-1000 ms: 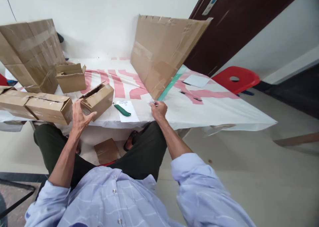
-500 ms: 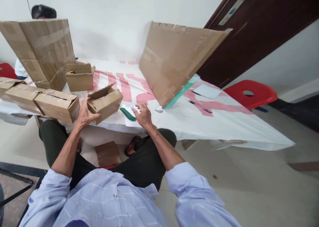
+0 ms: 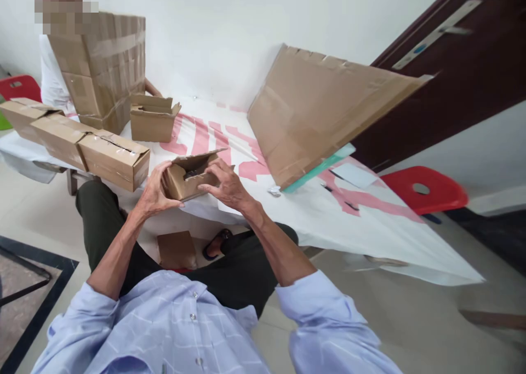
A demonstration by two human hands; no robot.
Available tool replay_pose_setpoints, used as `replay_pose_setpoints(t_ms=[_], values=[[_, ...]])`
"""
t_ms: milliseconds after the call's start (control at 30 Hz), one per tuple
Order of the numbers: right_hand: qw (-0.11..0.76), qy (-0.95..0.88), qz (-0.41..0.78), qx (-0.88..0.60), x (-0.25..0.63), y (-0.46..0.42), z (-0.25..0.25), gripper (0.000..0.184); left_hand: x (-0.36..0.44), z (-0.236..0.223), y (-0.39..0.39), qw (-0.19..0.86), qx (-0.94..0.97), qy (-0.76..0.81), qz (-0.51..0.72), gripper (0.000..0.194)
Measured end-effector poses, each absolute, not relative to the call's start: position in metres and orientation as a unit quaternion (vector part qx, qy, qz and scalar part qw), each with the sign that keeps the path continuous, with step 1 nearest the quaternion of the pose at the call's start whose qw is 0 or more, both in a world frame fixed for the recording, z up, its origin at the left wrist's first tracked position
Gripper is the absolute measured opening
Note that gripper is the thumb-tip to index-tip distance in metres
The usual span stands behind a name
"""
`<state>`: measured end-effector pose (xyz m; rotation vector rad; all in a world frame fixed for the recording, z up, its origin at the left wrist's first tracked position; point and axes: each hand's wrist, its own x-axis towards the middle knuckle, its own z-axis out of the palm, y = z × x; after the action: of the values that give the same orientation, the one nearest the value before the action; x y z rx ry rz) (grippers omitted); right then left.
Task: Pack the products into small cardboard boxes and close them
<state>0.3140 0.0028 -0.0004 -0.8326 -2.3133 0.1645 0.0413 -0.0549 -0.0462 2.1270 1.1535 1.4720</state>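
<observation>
My left hand (image 3: 154, 193) grips the left end of a small brown cardboard box (image 3: 189, 189), thumb along the bottom front edge. The box is tilted, its top flap raised, and something dark that I cannot make out shows inside. My right hand (image 3: 228, 185) is curled over the box's right end, fingers at the opening and thumb against the front side. Under that hand a bit of white paper (image 3: 229, 212) peeks out. The green tool seen earlier beside the box is hidden.
Left stand a row of closed boxes (image 3: 110, 157), an open box (image 3: 152, 125) and a tall taped stack (image 3: 110, 62) with a person behind it. A large cardboard sheet (image 3: 312, 111) leans right. Crumpled foil (image 3: 274, 191) and a red chair (image 3: 423, 190) are also there.
My right hand has moved left from beside the green tool onto the box. The box has turned in my left hand, so its inside shows more. The view has shifted left.
</observation>
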Motion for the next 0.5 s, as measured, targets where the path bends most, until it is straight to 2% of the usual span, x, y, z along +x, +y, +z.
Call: replay_pose_setpoints(t_ms=[233, 400, 500], values=[[0.372, -0.867, 0.083, -0.322, 0.326, -0.001, -0.004, 0.017, 0.034, -0.060, -0.065, 0.201, 0.705, 0.403, 0.547, 0.113], [0.364, -0.868, 0.061, -0.333, 0.325, -0.006, -0.008, 0.010, 0.038, -0.063, -0.068, 0.153, 0.720, 0.444, 0.511, 0.101], [0.346, -0.883, 0.026, -0.316, 0.321, -0.017, -0.011, 0.008, 0.043, -0.066, -0.070, 0.127, 0.721, 0.480, 0.484, 0.102]])
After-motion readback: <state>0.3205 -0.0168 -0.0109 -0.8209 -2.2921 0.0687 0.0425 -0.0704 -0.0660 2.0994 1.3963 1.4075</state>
